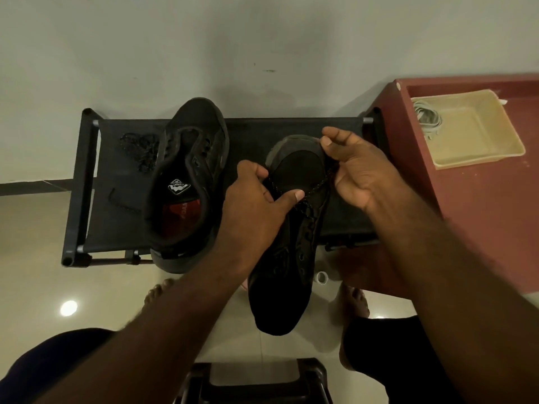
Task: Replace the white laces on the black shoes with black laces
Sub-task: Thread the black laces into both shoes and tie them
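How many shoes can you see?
2. The first shoe lies on the black rack, at left. The second shoe is to its right, overhanging the rack's near edge, with the left hand and right hand holding its black lace. No others show.

1 head view looks steeply down, close.

The left hand (256,196) hides part of the nearer shoe (280,287); the stool (256,380) is cut off below.
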The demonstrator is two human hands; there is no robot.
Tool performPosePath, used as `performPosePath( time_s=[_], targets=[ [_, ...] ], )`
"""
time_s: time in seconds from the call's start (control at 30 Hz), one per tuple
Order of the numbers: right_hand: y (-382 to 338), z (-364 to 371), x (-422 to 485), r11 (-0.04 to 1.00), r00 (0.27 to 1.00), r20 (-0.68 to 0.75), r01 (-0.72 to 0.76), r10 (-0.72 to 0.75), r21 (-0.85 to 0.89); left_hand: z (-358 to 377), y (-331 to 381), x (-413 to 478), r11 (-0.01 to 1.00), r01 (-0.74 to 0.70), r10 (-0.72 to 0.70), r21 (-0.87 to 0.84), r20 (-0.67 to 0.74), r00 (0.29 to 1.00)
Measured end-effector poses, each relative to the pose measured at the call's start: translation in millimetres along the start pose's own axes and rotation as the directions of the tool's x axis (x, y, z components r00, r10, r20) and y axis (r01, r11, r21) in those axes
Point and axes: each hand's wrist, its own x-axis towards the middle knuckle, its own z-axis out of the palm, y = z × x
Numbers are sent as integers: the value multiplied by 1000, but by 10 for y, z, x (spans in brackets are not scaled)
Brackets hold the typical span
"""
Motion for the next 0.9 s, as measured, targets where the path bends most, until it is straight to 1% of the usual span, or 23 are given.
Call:
performPosePath(
  time_s=[0.1, 0.17, 0.27, 0.33, 0.4, 0.5, 0.57, 0.63, 0.67, 0.7, 0.73, 0.8, 0.83, 0.87, 0.9],
  targets=[
    [-9, 8, 11, 999, 999, -32, 38, -37, 28, -11, 2, -4, 1000, 12, -12, -7, 14, 1000],
    [3, 17, 22, 992, 990, -83, 111, -116, -63, -15, 4, -14, 1000, 9, -9, 3, 29, 1000],
    [51, 71, 7, 934, 942, -162, 246, -293, -258, -5, 15, -28, 1000, -3, 2, 24, 59, 998],
    [74, 131, -13, 902, 909, -178, 316, -376, -294, 4, 17, -22, 1000, 2, -4, 29, 68, 998],
    [81, 200, -39, 851, 869, -147, 405, -472, -335, 10, 15, -15, 999, 16, -18, 27, 75, 997],
    [65, 332, -123, 726, 785, 1, 573, -619, -381, 21, 12, -26, 999, 34, -36, 27, 91, 995],
    [37, 410, -193, 669, 742, 87, 644, -665, -371, 18, 14, -29, 998, 41, -45, 40, 92, 995],
    [-4, 427, -259, 645, 715, 114, 678, -690, -353, -2, 18, -12, 996, 59, -65, 66, 83, 994],
    [-14, 403, -279, 637, 711, 113, 680, -694, -364, -19, 18, 4, 994, 74, -81, 81, 78, 994],
    [-22, 370, -297, 625, 720, 112, 660, -685, -418, -36, 8, 21, 991, 85, -93, 104, 77, 993],
    [-17, 331, -311, 606, 748, 113, 607, -654, -514, -47, -9, 39, 987, 87, -98, 137, 83, 992],
    [42, 220, -323, 541, 846, 102, 423, -524, -727, -71, -38, 64, 971, 79, -107, 225, 116, 987],
    [87, 168, -329, 504, 887, 88, 336, -452, -795, -89, -58, 79, 960, 74, -113, 271, 130, 985],
    [125, 126, -339, 472, 912, 79, 280, -402, -836, -102, -72, 99, 947, 71, -120, 315, 140, 983],
    [150, 99, -361, 453, 925, 78, 254, -372, -854, -121, -84, 116, 934, 67, -127, 352, 148, 981]
  ],
)
